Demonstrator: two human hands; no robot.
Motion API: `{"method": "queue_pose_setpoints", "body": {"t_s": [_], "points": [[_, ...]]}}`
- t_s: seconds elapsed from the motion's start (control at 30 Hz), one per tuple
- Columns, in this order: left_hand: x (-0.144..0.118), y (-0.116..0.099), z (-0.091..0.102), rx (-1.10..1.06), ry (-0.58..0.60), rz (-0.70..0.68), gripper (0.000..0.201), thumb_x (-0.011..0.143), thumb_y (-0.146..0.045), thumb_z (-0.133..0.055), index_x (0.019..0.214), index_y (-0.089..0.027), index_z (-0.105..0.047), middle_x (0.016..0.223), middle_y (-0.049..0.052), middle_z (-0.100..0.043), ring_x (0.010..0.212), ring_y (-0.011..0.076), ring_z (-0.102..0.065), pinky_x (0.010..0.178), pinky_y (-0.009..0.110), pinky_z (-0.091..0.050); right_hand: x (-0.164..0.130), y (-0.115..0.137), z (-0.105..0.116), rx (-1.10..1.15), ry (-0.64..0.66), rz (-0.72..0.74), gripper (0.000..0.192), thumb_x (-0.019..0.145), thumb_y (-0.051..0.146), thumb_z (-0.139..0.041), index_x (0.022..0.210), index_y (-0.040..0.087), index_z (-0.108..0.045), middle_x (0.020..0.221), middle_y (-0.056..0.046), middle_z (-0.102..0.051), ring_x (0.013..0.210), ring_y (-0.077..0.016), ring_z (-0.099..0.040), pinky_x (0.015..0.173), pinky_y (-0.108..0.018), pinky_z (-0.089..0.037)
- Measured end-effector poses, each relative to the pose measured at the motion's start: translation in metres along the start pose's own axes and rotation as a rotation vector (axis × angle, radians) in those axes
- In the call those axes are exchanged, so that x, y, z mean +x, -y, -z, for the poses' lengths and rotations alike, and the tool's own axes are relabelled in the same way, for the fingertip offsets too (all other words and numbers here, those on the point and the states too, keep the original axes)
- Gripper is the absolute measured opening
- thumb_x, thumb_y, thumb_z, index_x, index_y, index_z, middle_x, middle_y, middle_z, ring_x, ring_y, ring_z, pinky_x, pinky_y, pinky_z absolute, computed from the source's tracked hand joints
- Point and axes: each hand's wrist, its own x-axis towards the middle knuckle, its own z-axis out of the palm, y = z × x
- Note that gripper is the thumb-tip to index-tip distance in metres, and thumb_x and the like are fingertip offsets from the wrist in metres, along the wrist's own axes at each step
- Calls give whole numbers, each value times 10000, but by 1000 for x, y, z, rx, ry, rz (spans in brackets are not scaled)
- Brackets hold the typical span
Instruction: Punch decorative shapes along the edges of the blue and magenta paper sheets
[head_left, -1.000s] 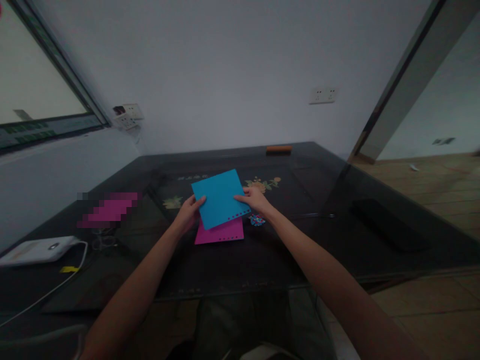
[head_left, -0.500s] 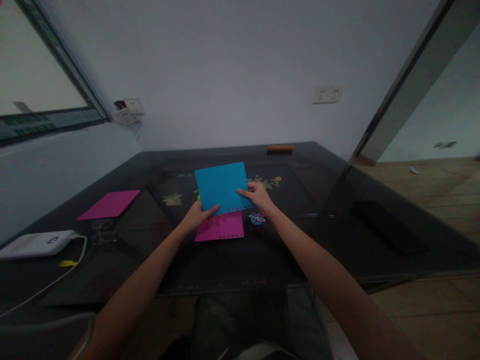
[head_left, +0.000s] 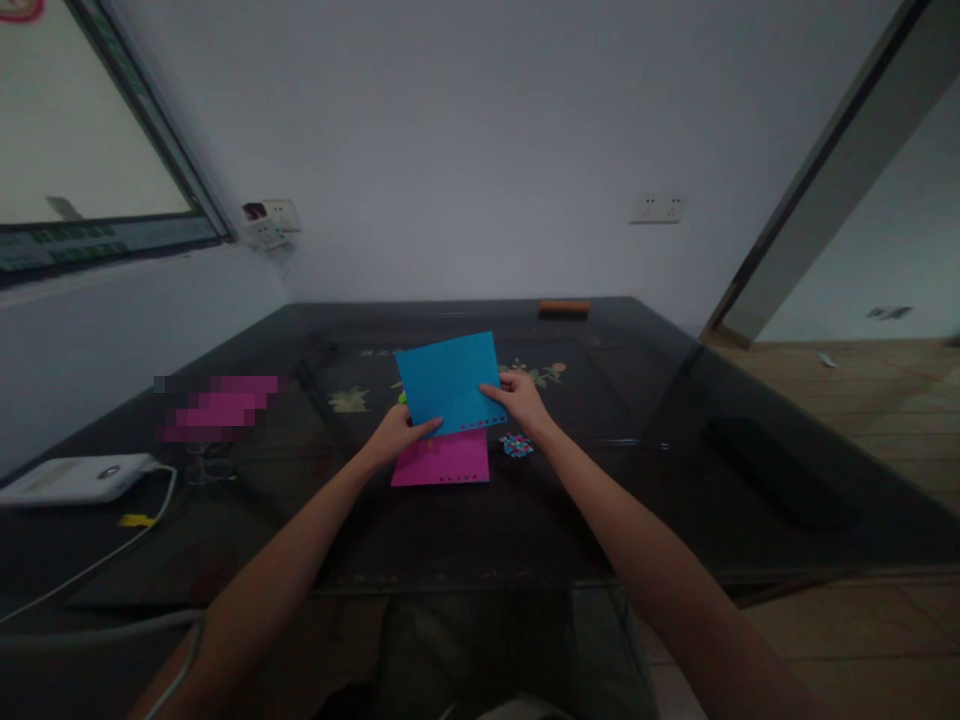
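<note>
Dark counter (head_left: 540, 540): left hand (head_left: 394, 436), right hand (head_left: 523, 398), grips closed on blue sheet (head_left: 450, 385), pink sheet (head_left: 441, 463) below it. Holding step, likely; next move needs steadiness.

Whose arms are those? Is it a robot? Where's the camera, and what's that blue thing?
It's not a robot: those are a person's own bare arms. The camera sits on that person's head, looking forward and down. The left hand and right hand hold a blue sheet with small pinkish spots near its lower edge. Below it, a pink sheet lies on the dark table. Just right of that is a little heap of colourful bits. Far to the left lies a white device.
</note>
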Motion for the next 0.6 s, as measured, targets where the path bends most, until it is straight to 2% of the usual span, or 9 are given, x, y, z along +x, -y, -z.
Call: {"method": "queue_pose_setpoints", "body": {"t_s": [0.2, 0.3, 0.4, 0.5, 0.6], "points": [[3, 4, 3, 179, 3, -68, 269, 666, -379, -685, 540, -153, -614, 554, 35, -593, 500, 143, -487, 509, 267, -389, -2, 5, 0, -93, -56, 32, 355, 669, 470, -672, 819, 149, -664, 765, -42, -672, 640, -158, -587, 605, -299, -485], [4, 4, 3, 171, 14, -88, 269, 678, -389, -669, 551, -159, -617, 552, 27, -588, 511, 146, -492, 522, 267, -389, -3, 7, 1, -119, -63, 58, 342, 658, 476, -672, 761, 151, -652, 733, -36, -659, 631, -157, -571, 592, -286, -465], [4, 3, 4, 148, 17, -93, 247, 675, -389, -668, 598, -156, -644, 597, 36, -618, 541, 157, -523, 553, 275, -406, -2, 8, 1, -159, -125, 85, 336, 643, 487, -670, 680, 156, -628, 650, -16, -625, 589, -147, -543, 566, -269, -436], [7, 6, 8, 153, -22, -79, 261, 664, -402, -672, 582, -157, -638, 590, 40, -619, 526, 160, -517, 537, 275, -392, 0, 7, 2, -201, -193, 93, 345, 666, 506, -631, 648, 161, -620, 565, 2, -578, 542, -137, -515, 539, -258, -413], [11, 12, 13, 153, -115, -84, 293, 651, -419, -671, 521, -164, -608, 548, 43, -604, 501, 158, -498, 520, 277, -376, 5, 2, 4, -203, -197, 86, 367, 713, 515, -569, 650, 157, -620, 551, -13, -587, 530, -143, -536, 526, -255, -418]]}}
